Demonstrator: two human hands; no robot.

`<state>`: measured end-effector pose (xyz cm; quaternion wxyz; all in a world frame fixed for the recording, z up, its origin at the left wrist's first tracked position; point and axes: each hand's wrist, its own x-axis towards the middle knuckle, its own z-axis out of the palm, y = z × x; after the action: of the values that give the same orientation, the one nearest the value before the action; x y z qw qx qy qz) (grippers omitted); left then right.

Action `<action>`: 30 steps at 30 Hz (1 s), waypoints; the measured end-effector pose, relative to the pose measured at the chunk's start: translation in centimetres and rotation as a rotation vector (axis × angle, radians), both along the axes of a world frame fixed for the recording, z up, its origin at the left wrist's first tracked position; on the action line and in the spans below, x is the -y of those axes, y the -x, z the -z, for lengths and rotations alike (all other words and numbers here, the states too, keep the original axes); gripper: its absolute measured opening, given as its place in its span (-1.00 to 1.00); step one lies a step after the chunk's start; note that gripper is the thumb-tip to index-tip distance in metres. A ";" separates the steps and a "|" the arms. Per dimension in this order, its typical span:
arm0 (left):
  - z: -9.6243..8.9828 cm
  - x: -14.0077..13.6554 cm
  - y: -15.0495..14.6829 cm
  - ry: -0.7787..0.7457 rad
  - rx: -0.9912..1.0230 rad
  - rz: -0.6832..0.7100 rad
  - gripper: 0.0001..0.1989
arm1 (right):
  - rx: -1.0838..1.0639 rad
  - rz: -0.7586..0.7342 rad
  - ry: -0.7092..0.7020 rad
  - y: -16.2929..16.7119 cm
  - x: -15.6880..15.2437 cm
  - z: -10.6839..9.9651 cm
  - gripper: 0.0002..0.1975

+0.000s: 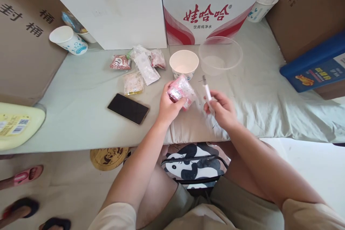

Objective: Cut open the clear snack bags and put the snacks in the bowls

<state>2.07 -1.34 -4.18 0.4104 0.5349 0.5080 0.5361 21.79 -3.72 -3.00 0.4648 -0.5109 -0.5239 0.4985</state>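
My left hand (170,102) is closed around a pink-and-clear plastic-wrapped packet (181,90), thumb across its lower edge. To its right, my right hand (222,109) grips a slim white tool with a grey end (206,91); its end points up and away from me, and I cannot make out its exact kind. The tool and the packet are apart. Just beyond the packet stands a white paper bowl (184,63). A clear plastic bowl (221,57) sits behind my right hand.
Several small wrapped packets (134,82) lie left of the paper bowl, with a black phone (128,108) nearer me. White cartons (129,14) line the back. Paper cups (68,41) stand at the left; a blue box (315,64) is at right. Other people's feet (20,208) show lower left.
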 end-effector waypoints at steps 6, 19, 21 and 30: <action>0.0 0.4 -1.0 -0.056 -0.098 0.049 -0.39 | 0.078 -0.140 0.057 2.0 1.6 0.3 -0.66; -0.1 -0.3 0.7 -0.023 0.013 -0.023 -0.35 | 0.290 -0.104 0.090 1.4 0.6 -0.1 -0.65; 0.0 -0.8 1.7 -0.003 0.130 -0.099 -0.33 | 0.316 -0.137 0.106 1.2 0.5 -0.1 -0.67; 0.1 -1.3 3.3 0.149 0.243 -0.149 -0.39 | 0.207 -0.040 0.246 -0.1 -0.3 -0.3 -0.69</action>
<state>-1.21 -0.04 -4.25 0.4663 0.3949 0.5314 0.5867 21.88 -3.45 -2.68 0.3321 -0.6019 -0.5141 0.5130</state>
